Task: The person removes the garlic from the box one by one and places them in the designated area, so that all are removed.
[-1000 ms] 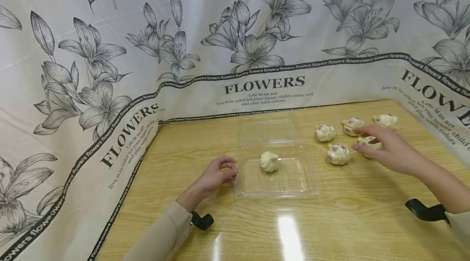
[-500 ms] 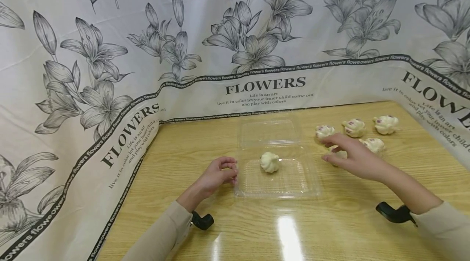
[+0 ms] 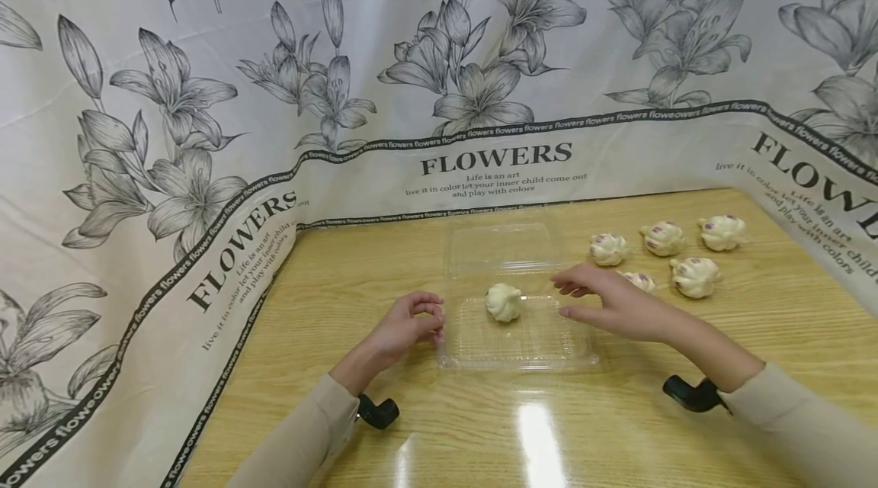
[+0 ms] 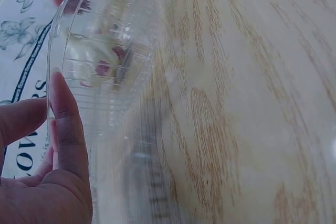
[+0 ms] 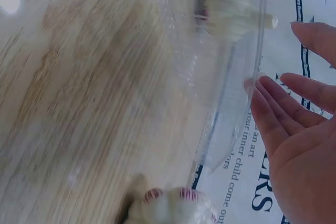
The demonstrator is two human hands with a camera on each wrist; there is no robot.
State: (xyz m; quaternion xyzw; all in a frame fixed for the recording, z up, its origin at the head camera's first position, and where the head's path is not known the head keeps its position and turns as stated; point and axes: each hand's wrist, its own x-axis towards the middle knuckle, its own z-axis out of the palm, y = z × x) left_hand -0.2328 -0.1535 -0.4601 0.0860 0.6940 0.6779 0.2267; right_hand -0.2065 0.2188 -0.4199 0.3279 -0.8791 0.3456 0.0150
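Observation:
A clear plastic clamshell box [image 3: 480, 362] lies with its lid folded back on the table. One garlic bulb [image 3: 504, 303] sits inside its base. My left hand [image 3: 405, 328] pinches the box's left rim between thumb and fingers, which the left wrist view shows up close. Over the right side of the box is my right hand [image 3: 617, 305], fingers extended and holding nothing. In the right wrist view its fingertips [image 5: 253, 88] come right at the box rim, and the bulb's stem points toward the hand.
Right of the box, several purple-streaked garlic bulbs [image 3: 695, 277] stand in two loose rows; the right hand partly covers the nearest bulb [image 3: 641, 281]. A floral cloth [image 3: 494, 175] hangs along the back and sides of the wooden table [image 3: 329, 267].
My right hand has swept left from above the loose garlic bulbs to the right side of the box, carrying nothing. The left hand and the bulb in the box have stayed put.

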